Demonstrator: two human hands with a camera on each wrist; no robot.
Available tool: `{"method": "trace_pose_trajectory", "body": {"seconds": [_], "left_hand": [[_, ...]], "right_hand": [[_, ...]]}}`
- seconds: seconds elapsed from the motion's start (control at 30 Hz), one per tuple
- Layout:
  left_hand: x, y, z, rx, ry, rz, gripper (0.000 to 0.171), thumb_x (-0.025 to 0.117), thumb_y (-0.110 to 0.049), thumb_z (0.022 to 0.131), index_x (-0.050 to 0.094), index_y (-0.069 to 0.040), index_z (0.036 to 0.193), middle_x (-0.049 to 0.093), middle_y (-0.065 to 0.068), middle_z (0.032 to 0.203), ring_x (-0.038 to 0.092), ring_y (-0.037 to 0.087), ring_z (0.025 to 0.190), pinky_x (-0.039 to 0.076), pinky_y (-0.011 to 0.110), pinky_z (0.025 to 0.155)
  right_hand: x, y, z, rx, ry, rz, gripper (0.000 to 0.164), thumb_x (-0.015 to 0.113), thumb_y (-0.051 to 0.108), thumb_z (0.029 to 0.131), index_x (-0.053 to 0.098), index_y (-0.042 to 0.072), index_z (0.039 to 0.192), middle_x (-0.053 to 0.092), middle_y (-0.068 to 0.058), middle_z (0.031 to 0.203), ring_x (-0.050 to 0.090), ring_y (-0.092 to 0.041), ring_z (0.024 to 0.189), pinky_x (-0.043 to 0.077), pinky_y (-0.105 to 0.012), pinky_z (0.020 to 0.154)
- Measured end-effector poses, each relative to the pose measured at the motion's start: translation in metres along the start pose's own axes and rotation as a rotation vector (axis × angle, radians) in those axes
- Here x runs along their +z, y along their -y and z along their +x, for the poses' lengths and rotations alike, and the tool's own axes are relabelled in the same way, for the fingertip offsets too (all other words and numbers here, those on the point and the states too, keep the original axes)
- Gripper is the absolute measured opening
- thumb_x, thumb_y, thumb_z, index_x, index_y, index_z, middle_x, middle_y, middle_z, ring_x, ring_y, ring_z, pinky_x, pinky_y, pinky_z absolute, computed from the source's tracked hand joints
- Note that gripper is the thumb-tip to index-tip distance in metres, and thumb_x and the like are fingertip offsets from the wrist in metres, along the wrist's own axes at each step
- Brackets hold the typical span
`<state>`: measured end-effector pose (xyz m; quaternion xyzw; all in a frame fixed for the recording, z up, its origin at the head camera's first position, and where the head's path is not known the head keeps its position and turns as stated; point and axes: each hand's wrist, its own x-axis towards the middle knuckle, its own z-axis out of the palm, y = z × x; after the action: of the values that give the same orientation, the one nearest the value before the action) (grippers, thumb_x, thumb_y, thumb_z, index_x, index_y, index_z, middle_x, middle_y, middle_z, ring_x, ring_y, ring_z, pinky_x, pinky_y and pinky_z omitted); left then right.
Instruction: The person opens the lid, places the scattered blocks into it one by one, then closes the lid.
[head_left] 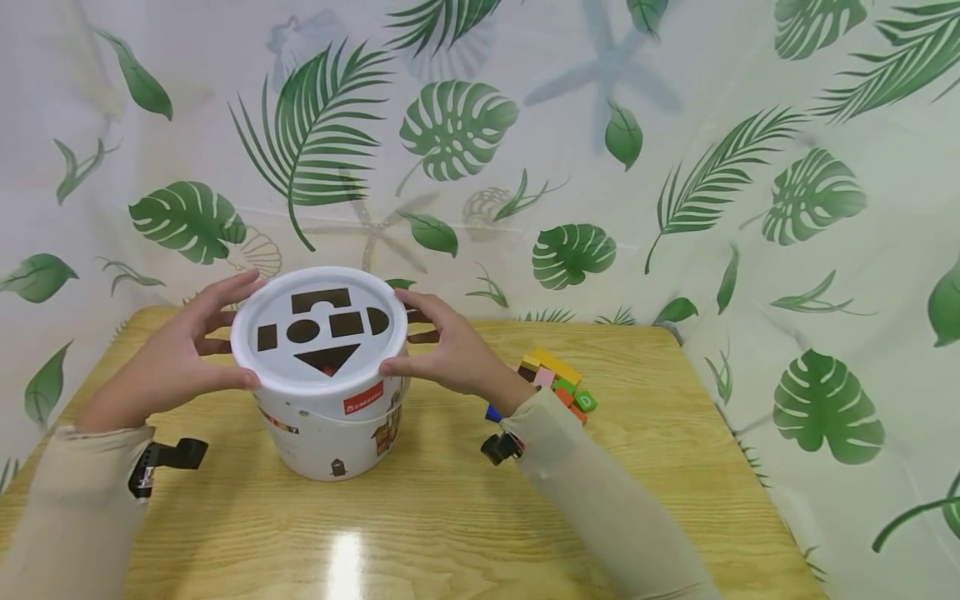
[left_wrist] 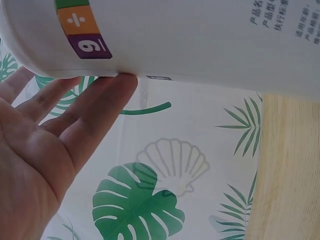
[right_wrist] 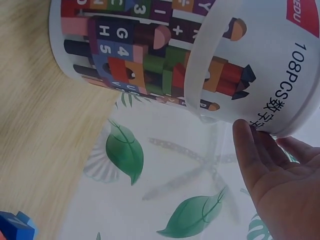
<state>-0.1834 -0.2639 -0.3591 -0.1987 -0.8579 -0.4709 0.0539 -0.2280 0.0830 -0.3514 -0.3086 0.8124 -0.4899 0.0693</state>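
Bucket [head_left: 318,446] stands gripped near its top: left hand [head_left: 180,354] at nine o'clock, right hand [head_left: 453,346] at three; blocks [head_left: 543,377] apart.

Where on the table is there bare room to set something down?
Bare tabletop lies right of the toy blocks, and before the shape-sorter bucket, between the sleeves. It's crowded around the bucket, held between left hand and right hand, and at the blocks.

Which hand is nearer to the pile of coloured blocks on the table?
Right. The right hand is on the bucket, on the side facing the blocks; the left hand is on the bucket's opposite side.
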Motion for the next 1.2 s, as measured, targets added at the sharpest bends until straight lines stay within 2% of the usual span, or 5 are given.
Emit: {"method": "trace_pose_trajectory", "body": {"seconds": [0.3,0.53,0.7,0.9,1.2], "left_hand": [[0.004,0.003,-0.002,0.007,-0.011,-0.03,0.122,0.093,-0.002,0.071,0.023,-0.037,0.164,0.037,0.005,0.165,0.05,0.0,0.124,0.048,0.013,0.09],[0.007,0.009,-0.005,0.039,-0.04,-0.073,0.123,0.092,0.002,0.069,0.023,-0.036,0.164,0.038,0.007,0.164,0.05,0.003,0.126,0.043,0.011,0.096],[0.009,0.02,-0.01,0.01,-0.057,-0.123,0.119,0.089,0.001,0.075,0.021,-0.038,0.164,0.034,0.007,0.165,0.043,0.008,0.138,0.041,0.01,0.099],[0.014,0.036,-0.017,-0.051,-0.015,-0.258,0.104,0.082,-0.009,0.088,0.018,-0.039,0.165,0.029,0.005,0.167,0.037,0.018,0.145,0.043,0.012,0.099],[0.026,0.048,-0.021,-0.067,0.023,-0.357,0.089,0.077,-0.026,0.095,0.023,-0.03,0.165,0.031,0.002,0.166,0.04,0.015,0.143,0.045,0.016,0.1]], "right_hand": [[-0.001,0.002,0.0,-0.011,0.025,-0.013,0.09,0.087,0.022,0.084,0.039,0.014,0.159,0.047,-0.004,0.154,0.054,-0.022,0.132,0.048,-0.037,0.107],[-0.004,-0.001,-0.001,-0.045,0.018,-0.038,0.087,0.087,0.024,0.084,0.042,0.015,0.157,0.05,0.0,0.151,0.054,-0.019,0.131,0.049,-0.042,0.107],[-0.012,-0.005,-0.004,-0.217,-0.047,-0.144,0.077,0.089,0.025,0.083,0.052,0.013,0.15,0.055,0.0,0.145,0.053,-0.016,0.132,0.049,-0.039,0.106],[-0.022,-0.008,-0.007,-0.461,-0.096,-0.397,0.06,0.088,0.026,0.084,0.064,0.008,0.137,0.061,-0.004,0.137,0.057,-0.018,0.129,0.048,-0.031,0.107],[-0.023,-0.005,-0.008,-0.625,-0.105,-0.567,0.048,0.086,0.026,0.086,0.071,0.007,0.128,0.066,-0.007,0.131,0.061,-0.022,0.125,0.049,-0.027,0.105]]}}
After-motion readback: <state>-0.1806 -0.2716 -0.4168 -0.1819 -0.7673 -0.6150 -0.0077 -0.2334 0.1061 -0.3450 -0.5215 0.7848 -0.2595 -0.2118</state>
